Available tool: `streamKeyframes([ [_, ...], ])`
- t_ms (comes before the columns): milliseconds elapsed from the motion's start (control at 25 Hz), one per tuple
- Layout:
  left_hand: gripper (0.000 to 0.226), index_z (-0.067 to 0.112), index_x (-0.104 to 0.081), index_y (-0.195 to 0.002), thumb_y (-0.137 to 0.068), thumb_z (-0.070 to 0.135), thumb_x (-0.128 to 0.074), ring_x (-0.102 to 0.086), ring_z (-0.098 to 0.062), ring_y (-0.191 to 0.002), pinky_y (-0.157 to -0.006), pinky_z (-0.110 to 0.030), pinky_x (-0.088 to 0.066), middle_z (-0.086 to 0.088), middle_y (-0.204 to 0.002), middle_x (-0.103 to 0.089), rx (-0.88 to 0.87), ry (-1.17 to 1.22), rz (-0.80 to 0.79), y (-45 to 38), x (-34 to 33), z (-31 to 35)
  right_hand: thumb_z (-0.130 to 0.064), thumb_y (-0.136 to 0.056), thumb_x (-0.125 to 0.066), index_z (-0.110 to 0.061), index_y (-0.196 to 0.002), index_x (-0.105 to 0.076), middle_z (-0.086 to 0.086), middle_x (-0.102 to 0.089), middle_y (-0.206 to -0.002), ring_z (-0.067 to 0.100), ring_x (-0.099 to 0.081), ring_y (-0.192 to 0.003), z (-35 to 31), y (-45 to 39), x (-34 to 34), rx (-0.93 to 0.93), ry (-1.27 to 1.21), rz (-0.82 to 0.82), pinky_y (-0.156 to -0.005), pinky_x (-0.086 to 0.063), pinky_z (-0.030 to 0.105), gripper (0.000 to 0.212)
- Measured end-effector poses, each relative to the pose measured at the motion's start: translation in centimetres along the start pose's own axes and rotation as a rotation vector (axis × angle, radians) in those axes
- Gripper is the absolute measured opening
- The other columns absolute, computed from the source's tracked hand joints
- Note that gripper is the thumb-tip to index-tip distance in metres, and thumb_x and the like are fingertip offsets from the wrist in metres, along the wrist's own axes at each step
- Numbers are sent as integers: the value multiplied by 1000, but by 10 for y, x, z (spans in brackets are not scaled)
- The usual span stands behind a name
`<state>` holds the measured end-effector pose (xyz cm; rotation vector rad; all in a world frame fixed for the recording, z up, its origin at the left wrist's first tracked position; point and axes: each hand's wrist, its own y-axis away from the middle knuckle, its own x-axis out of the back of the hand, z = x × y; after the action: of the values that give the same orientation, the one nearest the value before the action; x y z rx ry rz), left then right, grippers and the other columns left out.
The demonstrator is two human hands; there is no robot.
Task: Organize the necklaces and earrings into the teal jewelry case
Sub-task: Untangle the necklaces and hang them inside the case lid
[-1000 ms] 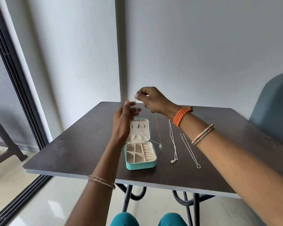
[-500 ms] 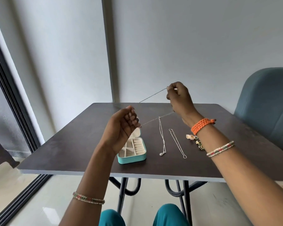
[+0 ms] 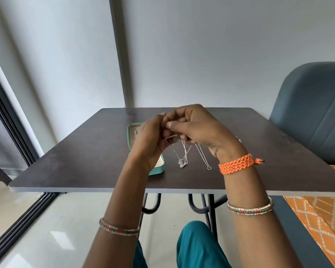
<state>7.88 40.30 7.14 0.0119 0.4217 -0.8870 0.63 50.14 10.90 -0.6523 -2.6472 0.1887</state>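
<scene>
necklaces: one pinched between left hand [image 3: 150, 139] and right hand [image 3: 198, 132], two on table [image 3: 85, 151].

A home room, by the look of it: beyond the hands [image 3: 182, 132] stands a small dark wood-grain square table [image 3: 85, 151] against plain pale-grey walls [image 3: 201, 55]. Right of them sits a padded grey-blue chair [image 3: 313, 113]; left, a black-framed sliding door [image 3: 10, 120] (floor-to-ceiling). Below lie glossy cream floor tiles [image 3: 56, 229].
</scene>
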Motion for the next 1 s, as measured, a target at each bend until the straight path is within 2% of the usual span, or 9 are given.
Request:
streamKeyframes([
  [80,29,10,-54,-80,-99,19,-34,-34,-6,-36,-34,-14,-29,2,-51,-43,38,-72,-8,9,1,2,-6,-91,-57,-15,-82,-67,1,-61,-61,2,-36,-39,0,0,2,14,-27,67,-39,-27,15,16],
  [160,37,13,-52,-68,-98,25,-33,-18,-3,-31,-32,-13,-12,6,-44,-30,99,-124,-36,19,2,5,-6,-90,-55,-14,-80,-67,-1,-55,-56,3,-32,-38,2,-5,5,-25,-152,106,-39,-24,14,18],
  [240,35,15,-48,-65,-96,28,-37,-15,-3,-31,-34,-14,-7,9,-43,-23,171,-108,-110,27,6,8,-5,-91,-53,-13,-81,-66,-4,-49,-52,3,-28,-39,5,-11,10,-85,-316,98,-37,-22,13,18],
  [400,27,19,-45,-55,-80,27,-52,-20,-5,-32,-34,-17,-12,9,-41,-22,141,37,-151,41,20,4,-2,-89,-50,-12,-83,-61,-1,-53,-60,5,-35,-45,16,-10,12,-123,-630,46,-39,-30,15,16],
  [560,31,17,-48,-48,-76,25,-56,-28,-7,-38,-39,-17,-25,6,-38,-31,111,270,-9,44,36,-5,4,-88,-52,-12,-86,-62,3,-67,-69,6,-46,-51,36,-5,-2,-137,-762,57,-51,-45,19,19],
  [680,22,15,-53,-58,-77,23,-58,-34,-8,-49,-45,-18,-35,4,-50,-43,76,415,88,42,46,-7,7,-86,-53,-10,-88,-62,8,-70,-73,7,-49,-53,46,-4,-6,-134,-791,69,-52,-48,19,20],
  [760,16,13,-57,-65,-79,22,-58,-31,-7,-48,-42,-16,-31,4,-57,-44,88,499,124,41,48,-8,8,-86,-53,-10,-88,-62,9,-71,-75,8,-52,-55,48,-3,-10,-134,-784,66,-54,-50,20,20],
  [880,15,9,-66,-76,-81,19,-56,-28,-5,-40,-39,-13,-24,7,-57,-38,98,663,118,41,49,-8,10,-87,-51,-9,-88,-62,10,-71,-77,9,-57,-55,49,-2,-14,-137,-794,77,-57,-54,22,21],
  [1000,20,5,-65,-93,-80,14,-53,-41,-2,-47,-46,-9,-35,7,-62,-49,46,758,83,39,51,-8,10,-88,-54,-8,-87,-62,12,-71,-79,10,-58,-54,51,0,-23,-93,-571,155,-57,-54,23,19],
])
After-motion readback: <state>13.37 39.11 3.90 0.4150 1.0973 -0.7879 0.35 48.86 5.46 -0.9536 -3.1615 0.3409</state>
